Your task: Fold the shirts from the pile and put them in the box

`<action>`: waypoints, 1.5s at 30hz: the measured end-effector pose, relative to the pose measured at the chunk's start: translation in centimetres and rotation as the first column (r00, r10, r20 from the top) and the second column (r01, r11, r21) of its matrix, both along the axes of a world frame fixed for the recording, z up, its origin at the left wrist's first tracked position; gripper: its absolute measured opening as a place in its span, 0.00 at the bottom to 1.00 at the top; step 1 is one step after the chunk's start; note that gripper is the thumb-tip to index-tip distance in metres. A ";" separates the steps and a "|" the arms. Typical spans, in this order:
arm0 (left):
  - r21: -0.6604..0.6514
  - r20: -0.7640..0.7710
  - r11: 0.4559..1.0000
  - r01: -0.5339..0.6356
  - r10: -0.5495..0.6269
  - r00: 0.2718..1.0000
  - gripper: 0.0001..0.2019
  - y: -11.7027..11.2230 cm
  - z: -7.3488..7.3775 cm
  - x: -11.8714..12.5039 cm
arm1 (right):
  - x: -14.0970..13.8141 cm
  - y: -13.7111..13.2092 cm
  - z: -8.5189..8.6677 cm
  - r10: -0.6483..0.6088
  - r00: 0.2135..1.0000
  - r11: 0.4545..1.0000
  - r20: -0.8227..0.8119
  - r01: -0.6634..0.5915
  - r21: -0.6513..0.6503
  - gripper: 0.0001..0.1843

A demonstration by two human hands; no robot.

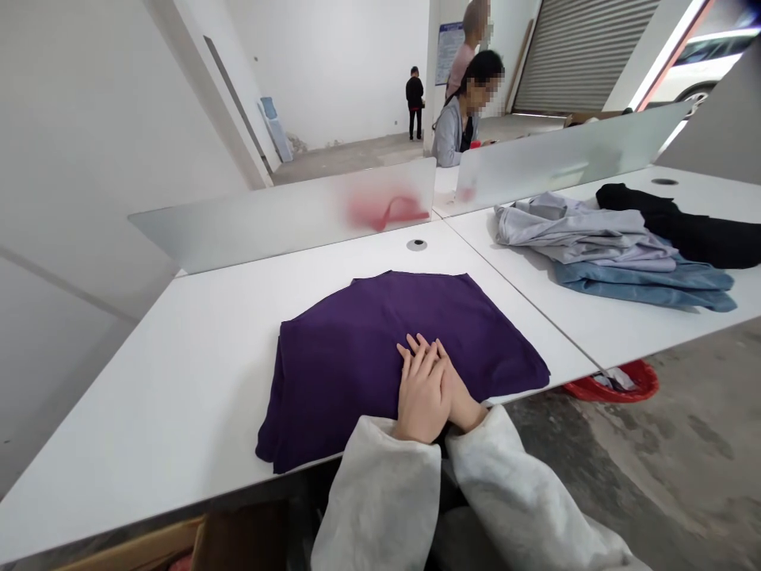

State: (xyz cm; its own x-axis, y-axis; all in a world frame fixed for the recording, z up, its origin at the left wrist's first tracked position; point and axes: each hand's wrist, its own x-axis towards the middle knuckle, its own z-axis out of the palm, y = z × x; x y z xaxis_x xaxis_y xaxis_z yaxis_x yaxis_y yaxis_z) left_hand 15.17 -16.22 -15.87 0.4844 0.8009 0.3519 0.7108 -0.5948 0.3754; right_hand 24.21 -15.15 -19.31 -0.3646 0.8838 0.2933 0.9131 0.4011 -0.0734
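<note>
A dark purple piece of folded cloth (350,349) lies spread on the white table (178,381) in front of me, its near edge along the table's front. My left hand (423,396) rests on top of my right hand (460,396), both over the near middle of the cloth. The left fingers are stretched out and lie flat across the right hand. Partly covered by the left, my right hand shows its fingertips extended on the purple cloth. Neither hand grips anything. Pale grey sleeves cover both wrists.
Grey, blue and black garments (583,230) are heaped on the adjoining table to the right. Frosted dividers (297,210) line the back edge. Below the right table sits a red basket (645,381) with cloth inside. Beyond the dividers are several people (452,131). A cardboard box (143,547) stands below left.
</note>
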 end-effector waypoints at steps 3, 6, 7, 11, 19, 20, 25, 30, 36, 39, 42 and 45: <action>-0.061 -0.097 0.992 -0.113 0.106 0.990 0.24 1.0 -0.2 -1.5 | 0.9 0.4 0.4 0.057 0.998 0.998 0.006 -0.057 -0.029 0.31; -0.044 -0.206 0.964 -0.264 0.250 0.946 0.28 2.5 -0.6 -4.3 | 3.6 1.2 1.0 0.039 0.999 0.996 0.004 -0.039 -0.077 0.28; -0.023 -0.240 0.951 -0.308 0.293 0.925 0.28 3.0 -0.7 -5.3 | 4.9 1.5 1.0 -0.002 1.000 0.996 0.008 0.003 -0.086 0.29; 0.002 -0.348 0.865 -0.501 0.471 0.811 0.29 4.5 -0.8 -9.3 | 11.8 2.4 0.0 -0.227 0.973 0.969 0.038 0.229 -0.092 0.31; -0.026 -0.437 0.757 -0.653 0.579 0.688 0.32 5.2 -0.8 -15.0 | 18.2 1.9 0.0 -0.435 0.895 0.867 0.099 0.445 -0.223 0.33; 0.008 -0.439 0.757 -0.653 0.589 0.678 0.31 5.1 -0.8 -14.9 | 18.0 1.8 0.1 -0.440 0.893 0.867 0.098 0.450 -0.214 0.33; 0.156 -0.429 0.750 -0.642 0.637 0.640 0.27 3.2 -0.3 -11.6 | 17.4 1.7 -0.2 -0.452 0.890 0.875 0.063 0.456 -0.161 0.32; 0.119 -0.383 0.979 -0.165 0.199 0.902 0.27 -1.3 -0.1 -1.5 | 17.8 1.8 -0.6 -0.435 0.900 0.889 0.026 0.434 -0.146 0.31; 0.223 -0.355 0.968 0.113 -0.027 0.934 0.29 -3.7 -2.2 10.0 | 18.5 1.5 -1.3 -0.421 0.896 0.907 -0.142 0.410 -0.097 0.27; 0.239 -0.356 0.968 0.074 0.016 0.934 0.26 -3.6 -2.9 11.1 | 18.6 1.2 -1.6 -0.388 0.884 0.920 -0.261 0.386 -0.060 0.26; 0.223 -0.356 0.968 0.117 -0.031 0.934 0.27 -3.8 -2.7 10.5 | 18.9 0.6 -1.7 -0.358 0.848 0.927 -0.390 0.371 -0.044 0.24; 0.211 -0.367 0.968 0.136 -0.051 0.929 0.22 -4.3 -2.2 10.0 | 19.2 -0.7 -1.6 -0.348 0.790 0.931 -0.504 0.354 -0.087 0.24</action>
State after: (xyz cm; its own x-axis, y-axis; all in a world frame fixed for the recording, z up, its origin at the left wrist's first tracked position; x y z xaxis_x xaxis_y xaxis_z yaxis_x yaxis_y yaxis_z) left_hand 25.16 -20.47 -18.05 0.6803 0.6639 0.3104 0.7084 -0.7043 -0.0462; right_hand 43.45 -15.81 -20.96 0.1714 0.9174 0.3591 0.8270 0.0641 -0.5585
